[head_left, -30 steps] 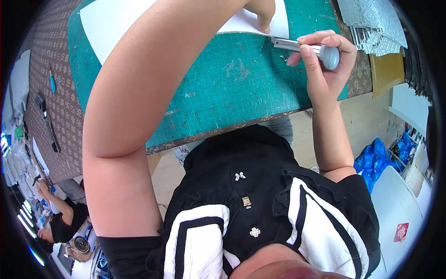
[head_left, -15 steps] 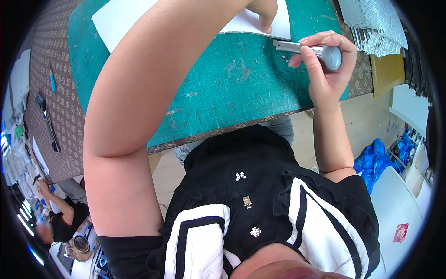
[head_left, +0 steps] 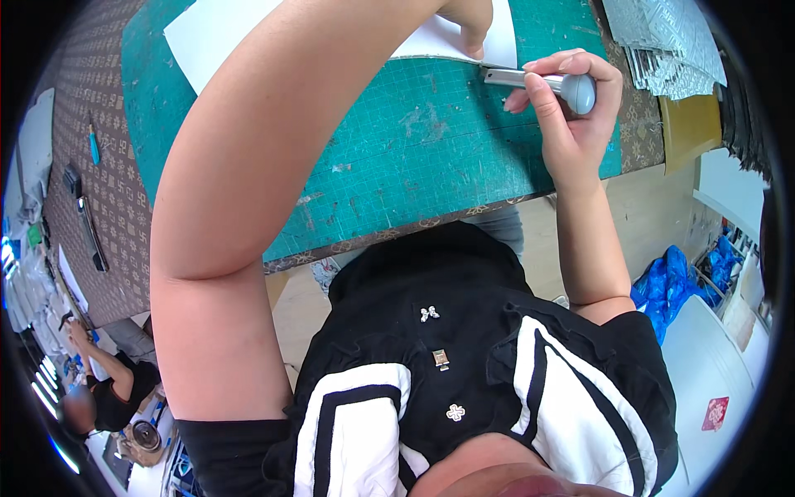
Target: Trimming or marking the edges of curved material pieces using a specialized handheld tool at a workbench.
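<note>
A white sheet (head_left: 219, 37) with a slightly lifted near edge lies on the green cutting mat (head_left: 389, 157). My left hand (head_left: 470, 23), partly cut off by the top of the picture, presses on the sheet. Its visible digits point down to the near edge, and the rest are out of view. My right hand (head_left: 584, 137) is closed around a utility knife (head_left: 503, 77) with a silver body and a rounded grey-blue end. The knife's front reaches the sheet's near edge, close to the left fingertips; exactly where the blade touches is too small to tell.
Silvery patterned sheets (head_left: 662, 41) are stacked at the right, above a yellowish board (head_left: 691, 132). On the patterned tablecloth at left lie a black-handled tool (head_left: 91, 232) and a small blue-handled tool (head_left: 93, 147). Blue plastic (head_left: 667, 286) sits below right. Another person (head_left: 116, 377) is at far left.
My right hand has moved slightly left and up with the utility knife, closer to the sheet's edge. The left hand has hardly moved.
</note>
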